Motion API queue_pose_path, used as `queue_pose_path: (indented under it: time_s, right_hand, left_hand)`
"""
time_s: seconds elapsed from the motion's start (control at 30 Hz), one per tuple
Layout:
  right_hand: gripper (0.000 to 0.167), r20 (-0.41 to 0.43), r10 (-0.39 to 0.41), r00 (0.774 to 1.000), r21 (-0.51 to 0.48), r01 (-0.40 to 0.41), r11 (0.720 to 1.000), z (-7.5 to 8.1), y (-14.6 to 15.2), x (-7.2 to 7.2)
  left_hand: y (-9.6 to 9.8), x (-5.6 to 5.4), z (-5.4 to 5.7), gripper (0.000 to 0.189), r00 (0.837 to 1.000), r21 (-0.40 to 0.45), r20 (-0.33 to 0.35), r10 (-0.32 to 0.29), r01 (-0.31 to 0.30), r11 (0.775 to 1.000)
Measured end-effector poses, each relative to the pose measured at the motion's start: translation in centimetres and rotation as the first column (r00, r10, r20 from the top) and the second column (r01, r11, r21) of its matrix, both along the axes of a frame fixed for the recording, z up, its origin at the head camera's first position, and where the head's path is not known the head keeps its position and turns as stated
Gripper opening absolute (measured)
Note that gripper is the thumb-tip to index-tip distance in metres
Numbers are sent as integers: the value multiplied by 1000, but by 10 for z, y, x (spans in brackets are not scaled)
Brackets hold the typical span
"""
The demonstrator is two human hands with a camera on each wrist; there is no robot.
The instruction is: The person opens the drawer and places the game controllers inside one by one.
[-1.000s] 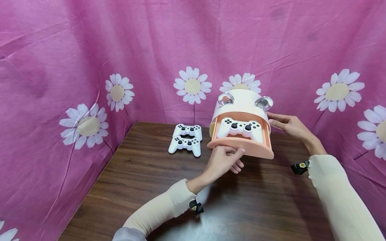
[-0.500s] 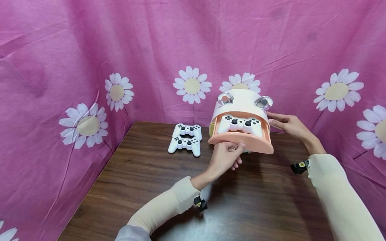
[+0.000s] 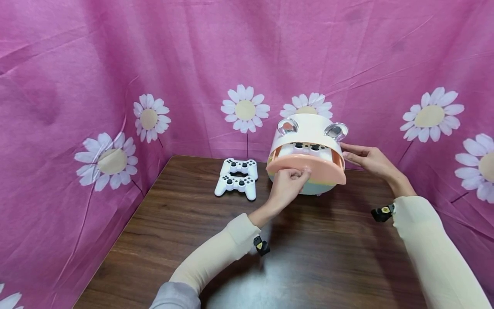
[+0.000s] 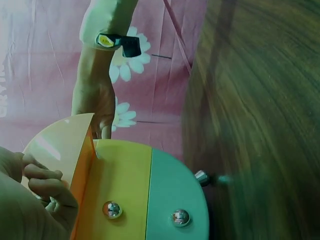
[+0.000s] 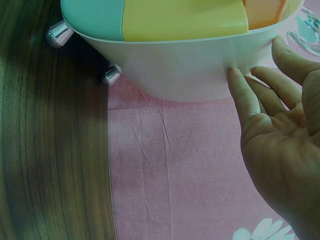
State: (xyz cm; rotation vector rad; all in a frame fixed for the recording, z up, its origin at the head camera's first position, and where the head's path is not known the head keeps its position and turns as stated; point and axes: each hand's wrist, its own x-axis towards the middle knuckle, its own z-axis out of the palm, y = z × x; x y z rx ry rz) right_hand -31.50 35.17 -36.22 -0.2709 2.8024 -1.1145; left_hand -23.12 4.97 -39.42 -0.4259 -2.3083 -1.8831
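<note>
Up at the white, round-topped plastic cabinet [image 3: 308, 130], your left hand's [image 3: 284, 186] curled fingers pinch the front of the jutting peach, half-moon plastic drawer [image 3: 326, 171]; your right hand [image 3: 372, 162], fingers nearly straight, touches the side, likely steadying it. Drawer faces you, front running lengthwise left to right, white plastic gamepad [image 3: 306, 149] inside!

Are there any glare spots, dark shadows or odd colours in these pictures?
Head view: bright, with pale glare low on the table; left wrist view: greenish tint, white streak on the orange drawer; right wrist view: dimmer, dark shadow near the cabinet.
</note>
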Motion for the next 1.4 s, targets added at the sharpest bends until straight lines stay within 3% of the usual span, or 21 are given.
queue_pose_path:
  time_s: [0.33, 1.0, 1.4]
  right_hand:
    - [71, 18, 2, 1000, 6, -2, 1000, 1, -1, -3]
    - [69, 11, -7, 1000, -5, 7, 1000, 1, -1, 0]
    - [69, 4, -6, 1000, -10, 6, 1000, 0, 0, 2]
  left_hand:
    - [2, -15, 3, 60, 1000, -23, 5, 18, -18, 1000]
    - [10, -47, 12, 37, 986, 22, 164, 18, -22, 1000]
    - [11, -50, 15, 41, 981, 18, 195, 12, -16, 1000]
